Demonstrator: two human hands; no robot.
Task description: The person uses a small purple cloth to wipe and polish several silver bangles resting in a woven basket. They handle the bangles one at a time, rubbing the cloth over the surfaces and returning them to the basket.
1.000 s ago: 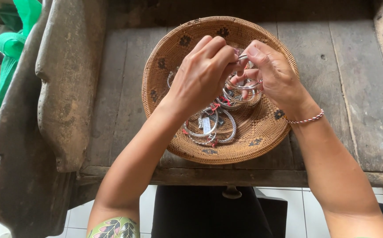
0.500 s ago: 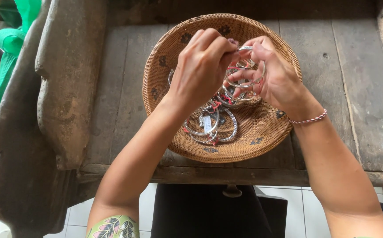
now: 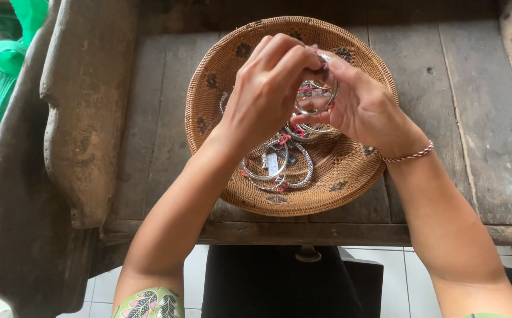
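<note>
Both hands meet right over the middle of the basket, and the job there looks like fiddly tag-and-thread work, so the sensible way is probably to keep the bangle low over the basket, steady it with one hand and let the other do the small pinching, no yanking on the red thread. The left hand (image 3: 268,88) is curled nearly shut, fingers bunched into a pinch at the top of a silver bangle (image 3: 315,100); what exactly sits between the fingertips is hidden by the knuckles. The right hand (image 3: 362,109) is half closed, cupping the same bangle from the other side, thumb and fingers pressed to its rim. So the bangle hangs in the air between the two hands, above the pile. Under them lie more silver bangles (image 3: 276,168) with red thread and small white tags, loose in the bottom of the round woven basket (image 3: 209,76). The right wrist wears a thin red-and-white string bracelet (image 3: 409,155). The basket rests on a worn wooden table (image 3: 474,118), with a big carved chunk of old wood (image 3: 85,118) on the left and something green (image 3: 14,53) past it.
</note>
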